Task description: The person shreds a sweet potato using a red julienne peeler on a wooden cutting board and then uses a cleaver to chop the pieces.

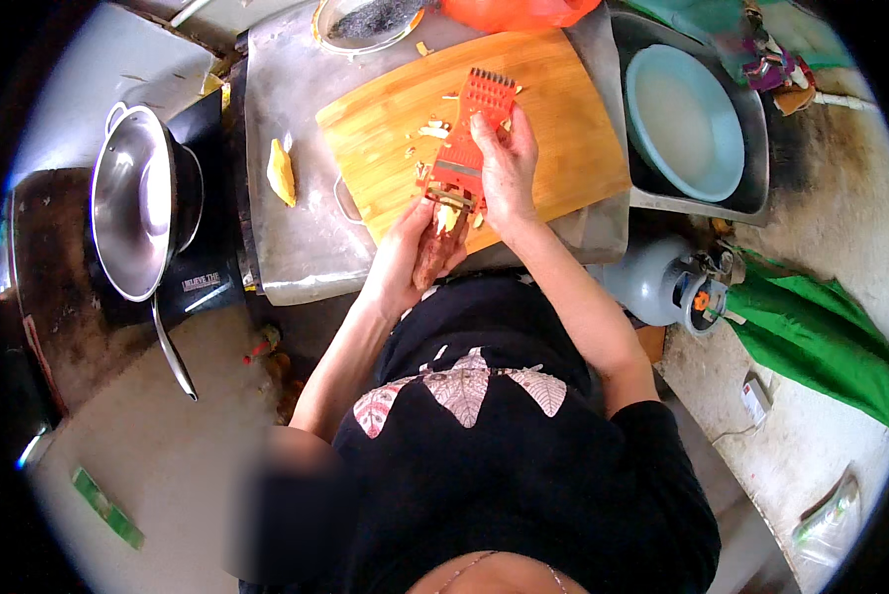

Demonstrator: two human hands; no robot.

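My left hand (400, 256) grips a reddish-brown root vegetable (433, 260), probably a sweet potato, whose upper end is peeled to pale yellow. In my right hand (509, 167) is a red plastic peeler-grater (481, 100) with a toothed far edge. Its bladed near end lies against the peeled end of the root. Both hands are over the near part of a wooden cutting board (578, 134). Scraps of peel (434, 131) lie scattered on the board. To its left, a peeled yellow piece (281, 173) rests on the metal worktop (296, 252).
A steel wok (128, 215) sits on a black cooktop (206, 275) at left, its handle pointing towards me. A light-blue basin (682, 126) of cloudy water stands in the sink (756, 163). Beyond the board are a bowl (366, 48) and a red plastic bag (518, 11). A gas cylinder (645, 282) is below right.
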